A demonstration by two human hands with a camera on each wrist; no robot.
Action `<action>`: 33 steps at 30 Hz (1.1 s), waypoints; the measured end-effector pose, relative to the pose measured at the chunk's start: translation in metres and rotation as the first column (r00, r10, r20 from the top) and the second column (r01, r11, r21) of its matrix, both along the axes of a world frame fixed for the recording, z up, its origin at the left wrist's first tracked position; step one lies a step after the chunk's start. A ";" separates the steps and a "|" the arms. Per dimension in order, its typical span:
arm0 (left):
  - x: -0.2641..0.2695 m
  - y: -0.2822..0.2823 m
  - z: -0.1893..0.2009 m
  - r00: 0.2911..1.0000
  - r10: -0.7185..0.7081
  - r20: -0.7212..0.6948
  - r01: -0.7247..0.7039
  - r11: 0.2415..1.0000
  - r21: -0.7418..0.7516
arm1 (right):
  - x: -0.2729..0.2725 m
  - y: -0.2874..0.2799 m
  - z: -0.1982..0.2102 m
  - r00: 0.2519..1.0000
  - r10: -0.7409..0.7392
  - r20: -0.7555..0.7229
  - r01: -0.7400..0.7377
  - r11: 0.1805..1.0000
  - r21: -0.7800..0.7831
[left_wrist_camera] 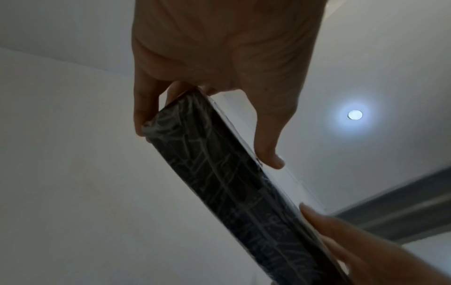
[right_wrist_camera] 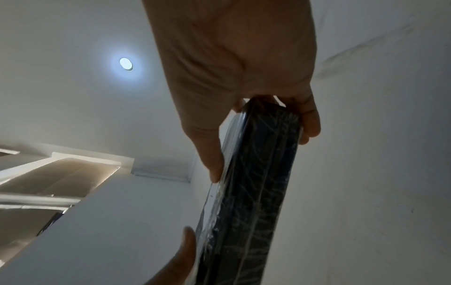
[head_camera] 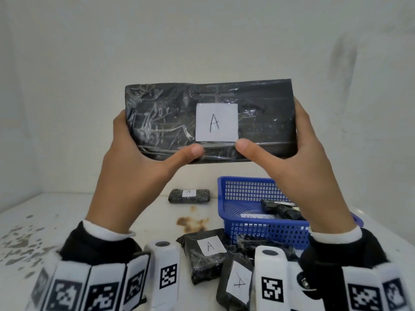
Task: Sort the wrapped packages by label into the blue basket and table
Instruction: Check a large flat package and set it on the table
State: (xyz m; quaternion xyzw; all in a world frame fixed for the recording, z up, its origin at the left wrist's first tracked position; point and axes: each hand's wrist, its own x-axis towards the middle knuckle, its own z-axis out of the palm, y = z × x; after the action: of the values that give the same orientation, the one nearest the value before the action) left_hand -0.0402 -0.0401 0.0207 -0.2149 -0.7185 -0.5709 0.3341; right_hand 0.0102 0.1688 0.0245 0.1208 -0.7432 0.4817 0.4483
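Note:
Both hands hold a flat black wrapped package (head_camera: 170, 122) up in front of the wall, its white label reading "A" (head_camera: 216, 122) facing me. My left hand (head_camera: 139, 158) grips its left end and my right hand (head_camera: 298, 158) its right end, thumbs on the front near the lower edge. The wrist views show the package (left_wrist_camera: 219, 173) (right_wrist_camera: 256, 192) edge-on between thumb and fingers. Below, the blue basket (head_camera: 258, 230) sits on the table at right with a black package (head_camera: 280, 209) inside.
On the stained white table (head_camera: 67, 221) lie an "A" package (head_camera: 189, 195) at the back and two more "A" packages (head_camera: 206, 254) (head_camera: 235, 286) in front of the basket. White walls close the left side and back.

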 end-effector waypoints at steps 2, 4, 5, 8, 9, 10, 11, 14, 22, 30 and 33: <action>0.000 0.003 -0.001 1.000 0.016 0.016 -0.016 1.000 0.003 | 0.000 -0.002 -0.001 1.000 -0.023 -0.005 0.023 1.000 0.007; 0.000 0.006 -0.002 1.000 0.018 0.024 -0.018 1.000 0.012 | 0.001 -0.005 -0.001 0.999 -0.035 -0.004 0.035 0.999 0.022; -0.001 0.007 -0.002 1.000 0.018 0.019 -0.019 1.000 0.022 | 0.002 -0.007 -0.001 0.999 -0.042 -0.004 0.042 0.999 0.031; -0.002 0.010 -0.003 1.000 0.025 0.005 -0.025 0.999 0.048 | 0.004 -0.011 -0.001 0.998 -0.057 -0.026 0.058 0.997 0.055; -0.002 0.010 -0.003 1.000 0.023 0.007 -0.023 0.998 0.051 | 0.004 -0.011 -0.001 0.997 -0.063 -0.034 0.065 0.996 0.062; -0.002 0.011 -0.003 1.000 0.019 0.009 -0.020 0.998 0.053 | 0.004 -0.011 -0.002 0.996 -0.073 -0.041 0.076 0.994 0.072; -0.003 0.012 -0.003 1.000 0.016 0.008 -0.017 0.998 0.054 | 0.004 -0.012 -0.002 0.995 -0.085 -0.048 0.089 0.993 0.083; -0.003 0.012 -0.004 1.000 0.022 -0.001 -0.022 0.998 0.054 | 0.005 -0.011 -0.001 0.992 -0.111 -0.067 0.117 0.989 0.087; -0.001 0.015 -0.007 0.998 0.030 -0.057 -0.026 0.997 0.078 | 0.005 -0.010 -0.001 0.989 -0.118 -0.085 0.122 0.991 0.050; 0.004 0.009 0.001 0.987 -0.053 -0.149 0.067 0.993 0.094 | 0.009 -0.008 0.003 0.992 -0.097 -0.082 0.098 0.995 0.009; 0.003 0.007 0.002 0.983 -0.073 -0.170 0.090 0.991 0.099 | 0.011 -0.008 0.004 0.993 -0.084 -0.084 0.084 0.996 -0.008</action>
State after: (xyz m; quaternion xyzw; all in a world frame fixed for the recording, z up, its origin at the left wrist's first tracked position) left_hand -0.0369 -0.0332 0.0223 -0.2729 -0.6473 -0.6017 0.3802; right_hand 0.0211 0.1606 0.0284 0.1087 -0.7270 0.4585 0.4994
